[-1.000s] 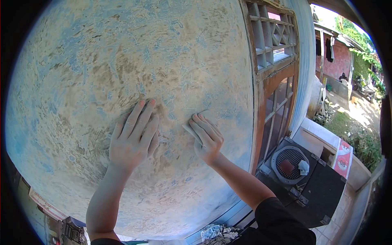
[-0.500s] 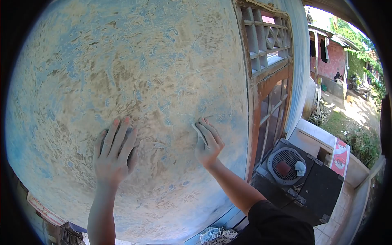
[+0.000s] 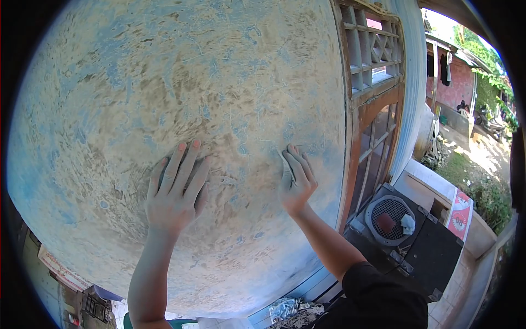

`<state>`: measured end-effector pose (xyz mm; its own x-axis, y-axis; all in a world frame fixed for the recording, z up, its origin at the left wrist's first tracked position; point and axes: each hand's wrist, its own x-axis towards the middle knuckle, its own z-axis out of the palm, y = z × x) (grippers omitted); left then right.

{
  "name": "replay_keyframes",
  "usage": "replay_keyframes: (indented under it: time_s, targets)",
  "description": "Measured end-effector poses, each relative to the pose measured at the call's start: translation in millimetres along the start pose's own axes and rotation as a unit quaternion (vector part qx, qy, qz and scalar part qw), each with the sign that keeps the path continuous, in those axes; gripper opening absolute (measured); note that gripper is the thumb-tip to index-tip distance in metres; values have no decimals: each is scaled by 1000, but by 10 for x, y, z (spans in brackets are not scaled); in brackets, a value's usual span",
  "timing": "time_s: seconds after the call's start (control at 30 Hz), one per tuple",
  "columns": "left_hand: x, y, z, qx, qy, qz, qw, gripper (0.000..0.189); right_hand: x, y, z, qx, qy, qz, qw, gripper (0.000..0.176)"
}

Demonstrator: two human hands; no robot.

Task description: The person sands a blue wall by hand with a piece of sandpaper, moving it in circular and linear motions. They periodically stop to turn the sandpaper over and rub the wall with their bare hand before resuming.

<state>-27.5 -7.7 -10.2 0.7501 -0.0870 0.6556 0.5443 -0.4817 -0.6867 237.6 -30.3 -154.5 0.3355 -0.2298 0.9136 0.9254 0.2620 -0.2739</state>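
A patchy blue and beige wall (image 3: pixel 246 98) fills most of the view, its surface scratched and worn. My left hand (image 3: pixel 176 189) lies flat against it, fingers spread and dusty, holding nothing. To the right, my right hand (image 3: pixel 297 178) is bent against the wall with its fingers curled round a thin, pale folded sheet (image 3: pixel 286 165). Only the sheet's edge shows beside the fingers; the rest is hidden by the hand.
Right of the wall stands a wooden-framed window (image 3: pixel 378 148) under a lattice vent (image 3: pixel 372 46). Below it is a black speaker box (image 3: pixel 433 249) with a round grille and a crumpled white piece (image 3: pixel 407 223). Crumpled plastic (image 3: pixel 284 310) lies at the bottom.
The view has shifted a little, so the wall and window sit further right. Both hands appear further right and slightly higher in the frame, still on the wall.
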Motion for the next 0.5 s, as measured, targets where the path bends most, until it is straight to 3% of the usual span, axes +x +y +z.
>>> replay_keyframes:
  time_s: [0.07,0.13,0.27,0.33,0.37,0.43,0.5]
  targets:
    - [13,-9,10,5,12,-6,1000,37,134,-372,165,-9,32,39,999,21]
    - [-21,4,6,6,18,-15,1000,36,141,-656,217,74,-28,-3,997,21]
    - [-27,-12,2,-8,25,-22,999,32,-14,-649,9,78,-116,-106,985,22]
    - [-46,0,11,-14,33,-34,999,31,-56,-462,-118,-29,-95,-103,990,21]
    - [-52,2,39,-14,38,-32,999,30,-67,-441,-36,-26,-99,-112,988,21]
    - [-70,-12,52,-20,40,-31,999,29,-17,-490,82,-14,-14,-113,993,19]
    - [-75,-11,56,-16,42,-27,999,29,111,-581,203,-14,-17,-102,995,18]
